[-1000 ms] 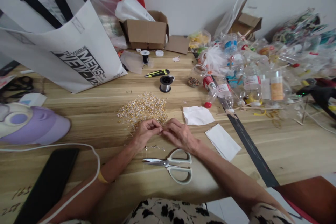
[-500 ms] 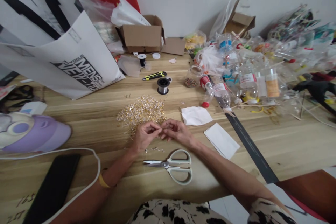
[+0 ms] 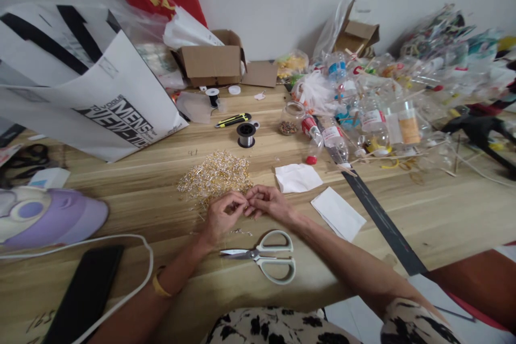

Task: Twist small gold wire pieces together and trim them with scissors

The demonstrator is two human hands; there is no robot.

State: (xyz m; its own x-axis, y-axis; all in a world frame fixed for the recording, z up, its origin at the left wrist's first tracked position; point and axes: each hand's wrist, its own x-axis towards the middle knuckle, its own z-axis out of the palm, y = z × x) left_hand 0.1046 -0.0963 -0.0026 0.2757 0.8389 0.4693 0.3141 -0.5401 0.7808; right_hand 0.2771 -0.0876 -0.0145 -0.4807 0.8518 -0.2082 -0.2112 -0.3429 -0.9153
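Note:
My left hand [image 3: 223, 214] and my right hand [image 3: 268, 201] meet fingertip to fingertip just above the wooden table. Thumb and forefinger are pinched on each side, and whatever sits between them is too small to make out. Right behind them spreads a heap of small gold and silver beads [image 3: 217, 174], its near edge touching the area of my left hand. A short beaded piece [image 3: 242, 232] lies on the wood beneath my hands. White-handled scissors [image 3: 258, 255] rest nearer to me, blades pointing left.
Beyond the heap stand a wire spool [image 3: 246, 135], a yellow-black utility knife [image 3: 233, 120] and a jar of beads [image 3: 291, 121]. White paper pieces [image 3: 338, 214] lie right. Plastic bottles [image 3: 334, 140] crowd the back right. A white bag [image 3: 133, 102] and phone [image 3: 84, 290] are left.
The view has shifted slightly, moving the background a little left. My hands stay together in nearly the same place, with small finger movements; the left wrist looks slightly more raised.

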